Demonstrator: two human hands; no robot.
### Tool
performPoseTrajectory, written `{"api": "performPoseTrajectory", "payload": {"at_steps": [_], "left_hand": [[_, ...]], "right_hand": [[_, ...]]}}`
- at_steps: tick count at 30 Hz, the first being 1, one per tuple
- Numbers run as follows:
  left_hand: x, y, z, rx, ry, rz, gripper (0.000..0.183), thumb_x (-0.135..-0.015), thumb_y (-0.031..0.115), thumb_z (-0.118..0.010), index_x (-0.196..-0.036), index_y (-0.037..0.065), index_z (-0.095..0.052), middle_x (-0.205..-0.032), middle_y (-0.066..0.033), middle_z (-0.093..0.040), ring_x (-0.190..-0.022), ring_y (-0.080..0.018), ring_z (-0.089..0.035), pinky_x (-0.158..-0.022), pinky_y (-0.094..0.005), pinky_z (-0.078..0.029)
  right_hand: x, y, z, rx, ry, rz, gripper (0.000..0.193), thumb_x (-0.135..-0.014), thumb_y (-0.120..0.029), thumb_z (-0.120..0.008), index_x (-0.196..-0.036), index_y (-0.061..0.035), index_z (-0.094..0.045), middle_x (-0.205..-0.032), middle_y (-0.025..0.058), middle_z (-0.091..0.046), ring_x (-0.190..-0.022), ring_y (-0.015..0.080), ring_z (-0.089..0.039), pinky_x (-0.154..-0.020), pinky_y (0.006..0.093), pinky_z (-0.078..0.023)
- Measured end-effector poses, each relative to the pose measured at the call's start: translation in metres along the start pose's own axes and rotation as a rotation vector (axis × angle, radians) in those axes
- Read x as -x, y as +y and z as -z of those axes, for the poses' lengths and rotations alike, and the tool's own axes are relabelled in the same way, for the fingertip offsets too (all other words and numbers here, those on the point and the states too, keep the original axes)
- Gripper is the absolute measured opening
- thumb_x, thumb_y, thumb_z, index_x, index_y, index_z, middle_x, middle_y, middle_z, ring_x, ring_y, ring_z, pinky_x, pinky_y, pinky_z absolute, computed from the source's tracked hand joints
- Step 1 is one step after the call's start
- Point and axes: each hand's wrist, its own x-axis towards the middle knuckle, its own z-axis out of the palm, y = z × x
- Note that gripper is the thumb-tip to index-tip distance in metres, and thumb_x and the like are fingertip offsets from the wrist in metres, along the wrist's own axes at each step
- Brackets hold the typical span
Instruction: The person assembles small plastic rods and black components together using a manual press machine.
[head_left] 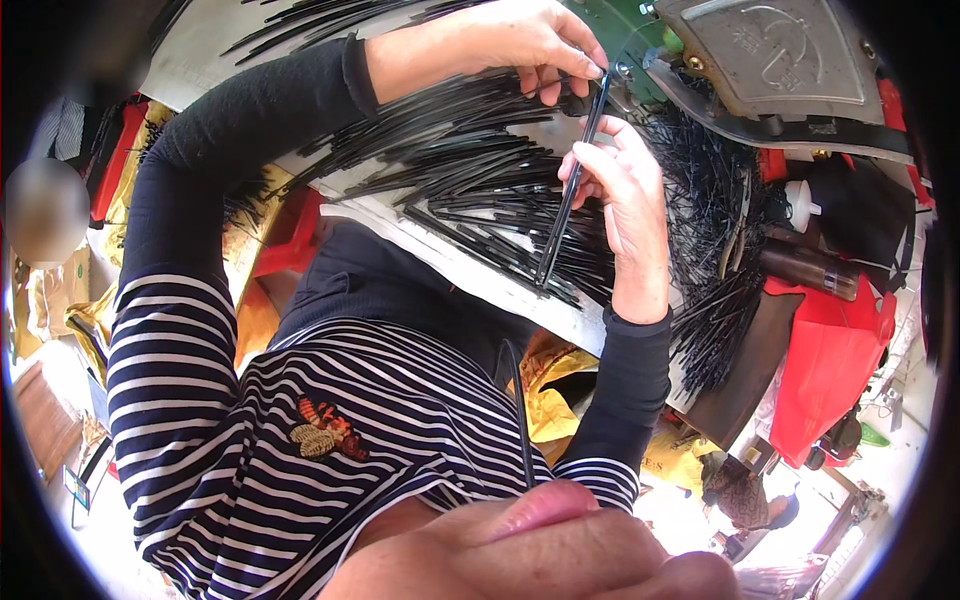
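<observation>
Head view: left hand [520,45] pinches rod [570,190] top, right hand [625,205] grips middle, above rod pile [470,160] on bench [400,225]. Best keep rod straight, grip firm.

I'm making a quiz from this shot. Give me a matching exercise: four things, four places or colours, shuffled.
Things:
1. thin black rod
2. pile of black rods
3. red bag
4. grey metal plate

Descriptions:
A. top right, beside the green part
B. spread over the white table
C. held between both hands
D. lower right, off the table

Pairs: 1-C, 2-B, 3-D, 4-A
</observation>
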Motion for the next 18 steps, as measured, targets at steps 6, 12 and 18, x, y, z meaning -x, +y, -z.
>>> {"api": "performPoseTrajectory", "payload": {"at_steps": [6,12,18], "left_hand": [[-0.003,-0.001,0.000,0.094,0.021,0.020,0.023,-0.085,0.012,-0.058,-0.101,-0.004,-0.061,-0.075,-0.0091,-0.065,-0.050,-0.0108,-0.058,-0.043,-0.0193,-0.044],[-0.003,0.009,-0.006,0.025,0.020,-0.041,0.022,-0.086,0.013,-0.057,-0.099,-0.004,-0.062,-0.074,-0.0085,-0.064,-0.050,-0.0108,-0.058,-0.043,-0.0199,-0.044],[-0.016,0.011,-0.007,-0.058,0.022,-0.075,0.022,-0.086,0.012,-0.056,-0.098,-0.005,-0.062,-0.071,-0.0091,-0.064,-0.048,-0.0116,-0.058,-0.041,-0.0211,-0.044]], "right_hand": [[-0.002,-0.001,-0.001,-0.038,0.017,0.021,0.033,-0.083,-0.015,-0.059,-0.110,0.0016,-0.048,-0.073,0.0091,-0.063,-0.059,0.0105,-0.058,-0.049,0.0190,-0.045],[-0.003,-0.002,-0.001,-0.057,0.039,0.055,0.032,-0.084,-0.014,-0.059,-0.110,0.0013,-0.048,-0.073,0.0091,-0.063,-0.057,0.0103,-0.058,-0.049,0.0190,-0.045],[-0.007,0.000,0.003,-0.170,0.084,0.101,0.030,-0.087,-0.016,-0.056,-0.111,0.0000,-0.049,-0.073,0.0083,-0.063,-0.057,0.0099,-0.059,-0.049,0.0187,-0.044]]}}
